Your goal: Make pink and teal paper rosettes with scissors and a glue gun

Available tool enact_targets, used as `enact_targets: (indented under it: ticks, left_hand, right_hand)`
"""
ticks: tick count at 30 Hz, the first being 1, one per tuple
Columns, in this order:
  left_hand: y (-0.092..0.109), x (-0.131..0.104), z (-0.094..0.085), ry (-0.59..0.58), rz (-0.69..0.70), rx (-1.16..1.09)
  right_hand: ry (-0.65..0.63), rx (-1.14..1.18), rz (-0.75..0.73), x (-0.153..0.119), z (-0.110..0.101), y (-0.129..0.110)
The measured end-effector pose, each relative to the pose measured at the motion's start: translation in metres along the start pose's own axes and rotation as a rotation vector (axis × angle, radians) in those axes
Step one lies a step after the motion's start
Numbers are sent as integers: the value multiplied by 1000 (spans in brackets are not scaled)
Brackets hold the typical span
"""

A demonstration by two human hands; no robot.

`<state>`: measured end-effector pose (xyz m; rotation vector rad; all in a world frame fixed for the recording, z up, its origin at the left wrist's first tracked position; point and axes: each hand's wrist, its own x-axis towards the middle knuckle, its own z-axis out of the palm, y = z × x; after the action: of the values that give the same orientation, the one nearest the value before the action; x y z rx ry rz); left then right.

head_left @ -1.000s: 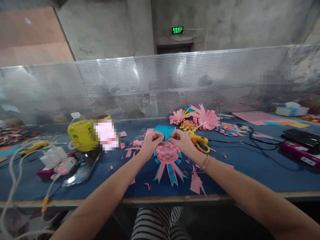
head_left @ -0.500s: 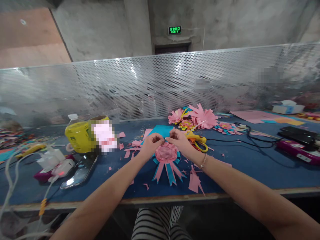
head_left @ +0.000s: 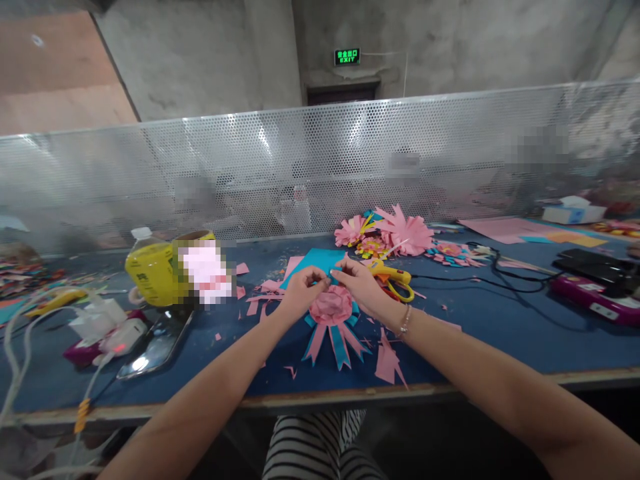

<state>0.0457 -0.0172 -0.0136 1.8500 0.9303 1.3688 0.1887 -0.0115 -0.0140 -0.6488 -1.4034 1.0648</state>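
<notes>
A pink paper rosette (head_left: pixel 331 305) with pink and blue ribbon tails lies on the blue table close to its front edge. My left hand (head_left: pixel 306 288) is just above its upper left side, fingers pinched together. From the right, my right hand (head_left: pixel 351 283) meets it, also pinched, with the fingertips of both hands nearly touching. Whatever sits between the fingertips is too small to make out. Behind my hands is a sheet of blue paper (head_left: pixel 320 257), with pink paper under its left side.
Yellow scissors (head_left: pixel 401 291) and a yellow glue gun (head_left: pixel 393 272) lie right of my hands. Paper flowers (head_left: pixel 404 230) are piled behind. A yellow-labelled bottle (head_left: pixel 153 270), a phone (head_left: pixel 156 343) and a power strip (head_left: pixel 85 350) stand left. A perforated screen (head_left: pixel 240 173) spans the back.
The fingertips have shifted slightly while both hands stay pinched above the rosette. The whole view has moved a little.
</notes>
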Motion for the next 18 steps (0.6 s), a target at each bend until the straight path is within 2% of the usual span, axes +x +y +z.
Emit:
enact_targets:
  ticks: [8, 11, 13, 14, 16, 18]
  left_hand:
    - [-3, 1, 1, 4, -22, -26]
    - [-2, 3, -1, 27, -25, -51]
    - [-2, 5, -4, 65, -40, -70]
    - [-1, 6, -6, 86, -51, -78]
    - [-1, 8, -11, 124, -73, -85]
    - [-2, 9, -16, 152, -80, -68]
  right_hand:
    - [6, -47, 1, -2, 3, 0]
    - [-69, -233, 16, 4, -4, 0]
    - [-165, -484, -9, 11, -22, -6]
    - [-160, -643, -88, 14, -35, -10]
    - [-46, -960, -271, 21, -68, -19]
    - [-6, -1197, -235, 25, -102, -25]
